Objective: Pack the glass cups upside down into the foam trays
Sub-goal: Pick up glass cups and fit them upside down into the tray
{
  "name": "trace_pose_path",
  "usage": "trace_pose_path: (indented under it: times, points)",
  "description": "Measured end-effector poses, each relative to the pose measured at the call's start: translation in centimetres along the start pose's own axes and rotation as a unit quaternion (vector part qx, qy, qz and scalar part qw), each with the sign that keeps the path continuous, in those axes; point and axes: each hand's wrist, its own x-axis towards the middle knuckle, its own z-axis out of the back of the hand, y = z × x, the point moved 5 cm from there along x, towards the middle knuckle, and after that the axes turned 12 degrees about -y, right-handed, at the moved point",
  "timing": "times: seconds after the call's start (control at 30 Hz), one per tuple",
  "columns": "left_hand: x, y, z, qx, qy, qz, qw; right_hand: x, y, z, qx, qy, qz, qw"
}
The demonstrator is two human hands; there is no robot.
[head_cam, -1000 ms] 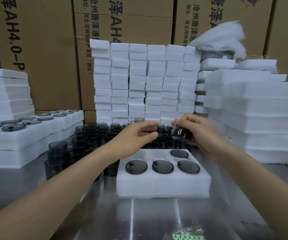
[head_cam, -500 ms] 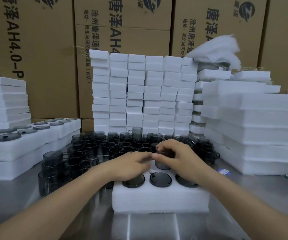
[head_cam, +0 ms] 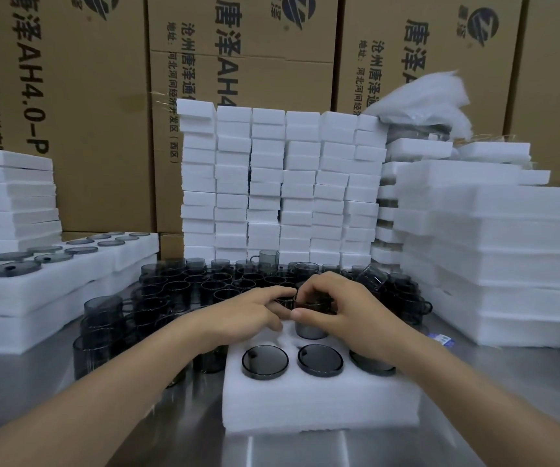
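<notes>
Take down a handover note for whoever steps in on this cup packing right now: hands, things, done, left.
Right hand grips a glass cup, part-way into a back-row slot of the foam tray. Left hand touches that cup's top with its fingertips.
Done: three front-row cups sit upside down.
Left: seat this cup, check the back slots hidden under the hands, then pack the loose cups behind the tray.

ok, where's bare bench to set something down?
Bare steel table: in front of the foam tray; front-left, before the left foam stack. Narrow strip by the right foam stack. Crowded: loose cups behind the tray, up to the foam blocks.
</notes>
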Motion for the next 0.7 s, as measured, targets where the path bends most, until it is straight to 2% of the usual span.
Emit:
trace_pose_path:
  times: [0.33, 0.53, 0.7]
  points:
    - [-0.1, -0.2, -0.1, -0.017, -0.007, -0.009, 1.000, 0.3, 0.2, -0.8, 0.016, -0.019, -0.005, 1.000]
    - [0.0, 0.2, 0.1, -0.016, -0.002, 0.009, 1.000, 0.7, -0.4, -0.4, 0.004, 0.040, -0.028, 0.999]
    - [-0.3, -0.2, -0.3, -0.024, 0.011, -0.004, 1.000, 0.4, 0.1, -1.6, -0.069, 0.092, 0.015, 0.993]
